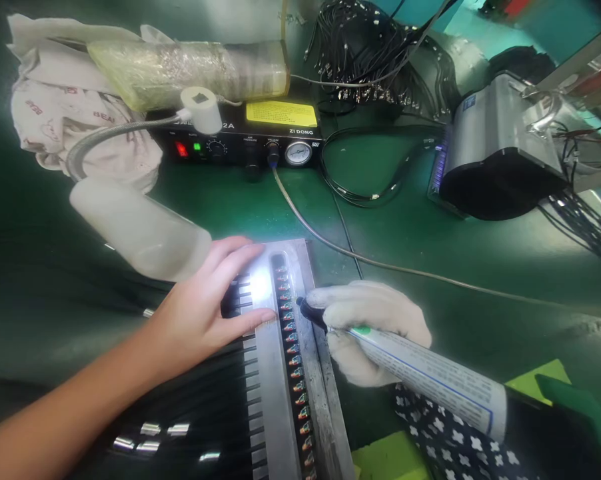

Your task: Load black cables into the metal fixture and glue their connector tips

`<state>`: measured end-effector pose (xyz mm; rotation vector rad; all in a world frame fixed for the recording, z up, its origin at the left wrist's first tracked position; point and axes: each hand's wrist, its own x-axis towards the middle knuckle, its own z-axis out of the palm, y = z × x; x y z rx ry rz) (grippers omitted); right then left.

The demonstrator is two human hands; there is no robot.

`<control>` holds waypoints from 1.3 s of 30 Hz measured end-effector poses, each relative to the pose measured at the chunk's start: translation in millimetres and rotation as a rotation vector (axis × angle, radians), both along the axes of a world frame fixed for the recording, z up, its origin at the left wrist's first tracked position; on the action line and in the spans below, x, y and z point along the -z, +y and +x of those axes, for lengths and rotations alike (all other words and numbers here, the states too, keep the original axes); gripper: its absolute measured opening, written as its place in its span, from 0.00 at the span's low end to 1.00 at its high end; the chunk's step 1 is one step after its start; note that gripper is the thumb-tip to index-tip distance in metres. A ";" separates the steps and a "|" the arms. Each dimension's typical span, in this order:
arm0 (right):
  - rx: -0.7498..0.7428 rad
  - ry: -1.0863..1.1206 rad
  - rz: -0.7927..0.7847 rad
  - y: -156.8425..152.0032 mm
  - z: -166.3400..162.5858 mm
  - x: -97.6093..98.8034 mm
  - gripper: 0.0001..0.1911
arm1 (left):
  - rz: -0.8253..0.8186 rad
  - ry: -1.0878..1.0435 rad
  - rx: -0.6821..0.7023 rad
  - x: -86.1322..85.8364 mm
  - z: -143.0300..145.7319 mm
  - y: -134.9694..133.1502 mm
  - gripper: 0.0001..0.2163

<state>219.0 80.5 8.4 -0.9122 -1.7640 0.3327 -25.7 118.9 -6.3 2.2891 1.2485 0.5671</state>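
My bare left hand (pixel 213 290) lies across the upper end of a long metal fixture (pixel 268 393), fingers stretched out and thumb apart. A row of small cable connectors (pixel 294 350) sits in the fixture's slot, and black cables run out to its left. My right hand (pixel 375 327), in a white glove, is closed around a labelled white tube (pixel 430 373) with a black nozzle. The nozzle tip is just right of the connector row; whether it touches the fixture I cannot tell. A bright light spot falls on the metal beside my left thumb.
A white gooseneck lamp (pixel 140 230) leans in from the left. Behind stands a black dispenser controller (pixel 235 143) with a gauge; its hose (pixel 360 257) crosses the green table. Bundled black cables (pixel 365 40) lie at the back, a silver machine (pixel 505 140) at right.
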 end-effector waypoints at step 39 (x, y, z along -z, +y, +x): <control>-0.016 -0.047 -0.031 -16.8 3.6 -8.0 0.01 | 0.032 -0.014 0.013 0.4 1.2 1.5 0.32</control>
